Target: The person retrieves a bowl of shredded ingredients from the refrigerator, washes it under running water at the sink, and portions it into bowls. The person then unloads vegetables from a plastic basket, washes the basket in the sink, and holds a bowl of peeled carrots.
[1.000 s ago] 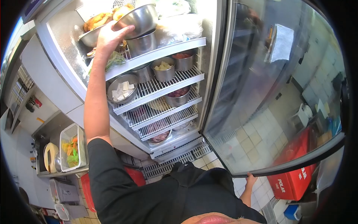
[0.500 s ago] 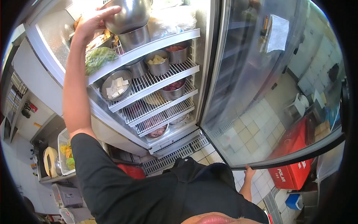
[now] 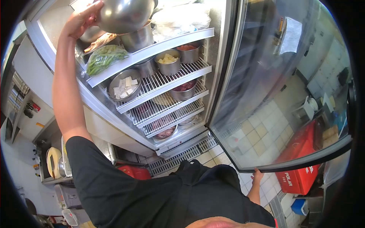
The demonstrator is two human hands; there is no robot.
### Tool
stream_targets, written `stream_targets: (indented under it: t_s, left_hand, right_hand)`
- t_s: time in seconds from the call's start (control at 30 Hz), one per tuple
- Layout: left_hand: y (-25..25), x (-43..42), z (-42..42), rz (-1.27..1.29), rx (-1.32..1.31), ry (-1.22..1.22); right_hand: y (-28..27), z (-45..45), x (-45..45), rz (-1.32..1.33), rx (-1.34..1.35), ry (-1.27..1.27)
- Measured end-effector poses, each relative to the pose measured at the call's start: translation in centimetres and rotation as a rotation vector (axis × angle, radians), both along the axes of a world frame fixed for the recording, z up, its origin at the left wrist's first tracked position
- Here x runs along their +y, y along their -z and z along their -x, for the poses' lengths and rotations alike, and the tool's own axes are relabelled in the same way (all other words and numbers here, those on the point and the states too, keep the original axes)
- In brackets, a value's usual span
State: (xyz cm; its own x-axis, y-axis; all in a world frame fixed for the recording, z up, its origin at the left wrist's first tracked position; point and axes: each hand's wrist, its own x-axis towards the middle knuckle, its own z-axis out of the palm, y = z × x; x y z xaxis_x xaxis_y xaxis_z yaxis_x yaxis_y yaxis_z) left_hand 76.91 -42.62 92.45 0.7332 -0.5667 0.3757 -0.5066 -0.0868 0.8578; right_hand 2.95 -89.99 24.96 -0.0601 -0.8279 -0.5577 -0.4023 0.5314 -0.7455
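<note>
Gripping a metal bowl [image 3: 125, 16] at its side, the left hand [image 3: 81, 21] holds it at the upper fridge shelf [image 3: 159, 49], near a pot [image 3: 137, 41]. The right hand [image 3: 257, 176] touches the glass door [image 3: 251, 114] at its edge; whether its fingers are closed, I cannot tell surely.

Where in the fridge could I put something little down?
On the shelf holding the bowl of white blocks: bare wire to its right, in front of the pot of yellow chunks. The shelf above is crowded: bag of greens, steel pot, white plastic bags, and the left hand holding a metal bowl.
</note>
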Motion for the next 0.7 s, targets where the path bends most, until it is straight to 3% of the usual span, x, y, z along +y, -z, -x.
stream_targets:
  t_s: [0.1,0.17,0.33,0.47,0.53,0.6,0.7]
  left_hand:
    - [1.7,0.3,1.4,0.013,-0.165,0.088]
    - [3.0,-2.0,8.4,0.048,-0.263,0.081]
    - [5.6,-1.5,11.9,0.098,-0.424,0.019]
    - [8.9,-1.3,16.1,0.202,-0.446,-0.190]
    - [10.6,-0.3,17.0,0.158,-0.541,-0.352]
    - [12.2,0.4,17.9,0.208,-0.797,-0.305]
    - [14.0,1.4,20.3,0.111,-0.969,-0.388]
  right_hand:
    - [1.0,-1.4,1.7,-0.240,-0.018,-0.033]
    - [2.0,-3.9,3.4,-0.402,-0.092,-0.168]
    - [1.2,-11.1,6.4,-0.378,-0.115,-0.556]
    - [-0.2,-12.8,7.2,-0.284,-0.023,-0.723]
    - [0.4,-11.7,6.9,-0.285,-0.037,-0.691]
    - [0.8,-10.0,6.5,-0.291,-0.039,-0.640]
    - [1.3,-5.9,6.4,-0.315,-0.029,-0.538]
